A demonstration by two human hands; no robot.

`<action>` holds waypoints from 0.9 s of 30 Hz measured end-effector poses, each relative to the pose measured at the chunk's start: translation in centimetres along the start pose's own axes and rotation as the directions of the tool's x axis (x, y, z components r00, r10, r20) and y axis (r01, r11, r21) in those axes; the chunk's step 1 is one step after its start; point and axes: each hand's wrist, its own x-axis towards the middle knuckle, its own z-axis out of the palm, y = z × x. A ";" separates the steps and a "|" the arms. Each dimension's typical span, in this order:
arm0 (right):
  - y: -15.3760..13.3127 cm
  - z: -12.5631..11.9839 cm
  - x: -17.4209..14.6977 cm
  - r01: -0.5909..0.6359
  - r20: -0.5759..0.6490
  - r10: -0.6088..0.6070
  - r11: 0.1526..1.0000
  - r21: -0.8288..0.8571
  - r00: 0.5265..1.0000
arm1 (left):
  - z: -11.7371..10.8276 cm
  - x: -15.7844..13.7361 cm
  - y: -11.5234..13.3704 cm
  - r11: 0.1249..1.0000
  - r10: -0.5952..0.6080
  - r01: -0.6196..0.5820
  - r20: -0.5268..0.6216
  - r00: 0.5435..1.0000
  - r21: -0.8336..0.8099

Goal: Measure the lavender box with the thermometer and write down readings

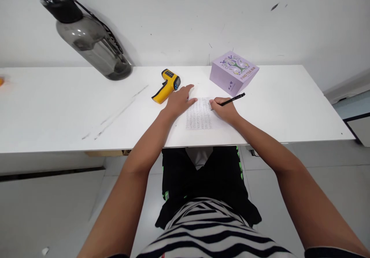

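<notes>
**Head view: slim black pen (233, 99) slants from the right grip (227, 110) toward the right side of a white paper sheet of small printed marks (199, 114)**

The person's right grip is closed around the pen near its writing end, thumb and forefinger pinching it. The pen's long axis runs from the lower left, by the rightmost marks, up and out to the right, so that its far end sticks out beyond the knuckles. Whether the tip touches the paper is too small to tell.

From the right grip, the marked part of the sheet lies directly to the left. The right grip is nearer to that right side; the left grip (179, 100) is nearer to the upper left corner, with its thumb reaching over it. The left grip is open, fingers spread, with nothing visible held in it.

The sheet lies flat on the long white desk (135, 125), between the two; its right border fades into the white surface.

Farther out, a yellow-and-black pistol-shaped thermometer (166, 88) lies just beside the left grip. A lilac cardboard box with a printed top (232, 73) sits just beyond the pen's far end. Well off to the left, a tall grey see-through bottle with a black cap (95, 44) stands near the wall (173, 19).
</notes>
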 end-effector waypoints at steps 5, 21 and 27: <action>0.0 -0.1 0.1 -0.003 0.045 0.002 1.000 0.015 0.999 | 0.0 0.0 0.0 1.000 -0.005 0.005 0.000 1.000 -0.005; 0.2 0.1 0.1 0.067 -0.020 -0.068 0.997 -0.034 0.997 | 0.2 0.1 -0.1 1.000 0.008 -0.008 -0.007 1.000 0.004; 0.2 0.2 0.0 0.061 -0.010 -0.062 0.998 -0.017 0.998 | 0.1 0.1 0.0 1.000 0.009 -0.009 0.002 1.000 0.013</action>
